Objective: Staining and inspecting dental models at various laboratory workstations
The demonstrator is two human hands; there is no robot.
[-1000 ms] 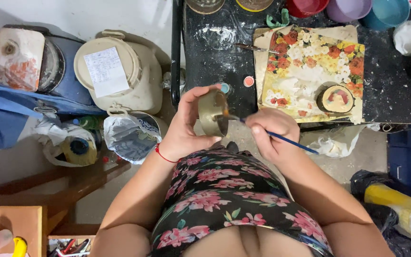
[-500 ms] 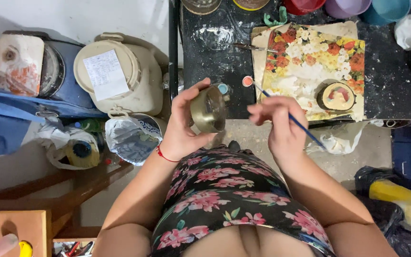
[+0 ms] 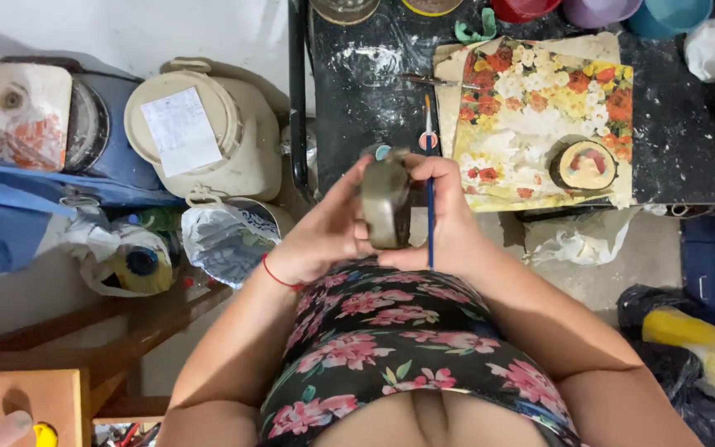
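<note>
I see both hands clamped on the round wooden piece (image 3: 386, 207) at centre: left hand (image 3: 324, 236) cradling, right hand (image 3: 448, 223) pinching the paintbrush (image 3: 429, 178) too, floral board (image 3: 544, 124) at two o'clock.

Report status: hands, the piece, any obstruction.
Left hand and right hand both grip the small round piece. Right also holds paintbrush, upright. Nothing in the way.

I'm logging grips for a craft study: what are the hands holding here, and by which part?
Both hands, left hand and right hand, grip a small round box by its edges; the right also holds a paintbrush mid-handle.
</note>
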